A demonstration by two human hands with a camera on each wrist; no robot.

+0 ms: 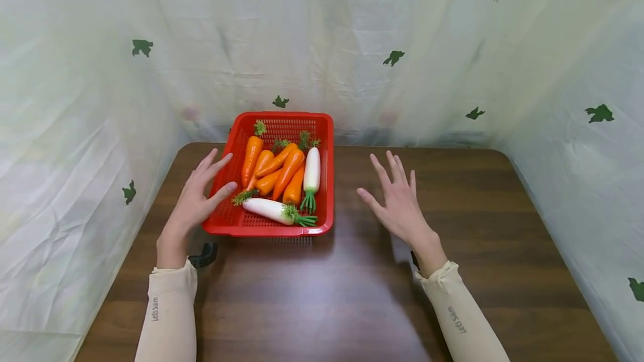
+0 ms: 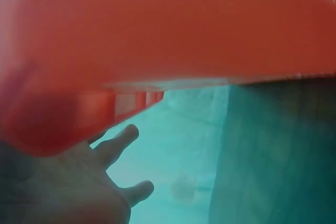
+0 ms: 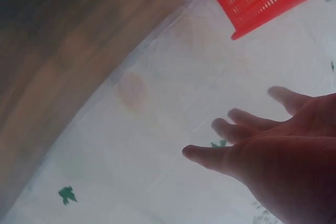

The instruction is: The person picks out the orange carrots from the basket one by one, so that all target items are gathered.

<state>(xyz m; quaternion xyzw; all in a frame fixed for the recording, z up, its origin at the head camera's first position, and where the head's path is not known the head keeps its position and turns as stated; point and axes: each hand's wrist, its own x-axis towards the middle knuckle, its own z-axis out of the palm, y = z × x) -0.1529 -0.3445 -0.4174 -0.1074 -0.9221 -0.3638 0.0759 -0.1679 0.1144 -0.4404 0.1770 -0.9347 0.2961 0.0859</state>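
A red plastic basket stands on the table, holding several orange carrots with green tops and two white radishes. One radish lies upright along the right side; the other white radish lies across the front. My left hand hovers at the basket's left edge with fingers spread, holding nothing; whether it touches the rim I cannot tell. In the left wrist view the basket wall fills the top. My right hand is held over the table to the right of the basket, fingers spread and holding nothing.
The brown wooden table extends to the right and in front of the basket. Pale curtains with green leaf and bird shapes hang behind and on both sides. A black wrist device sits at the left wrist.
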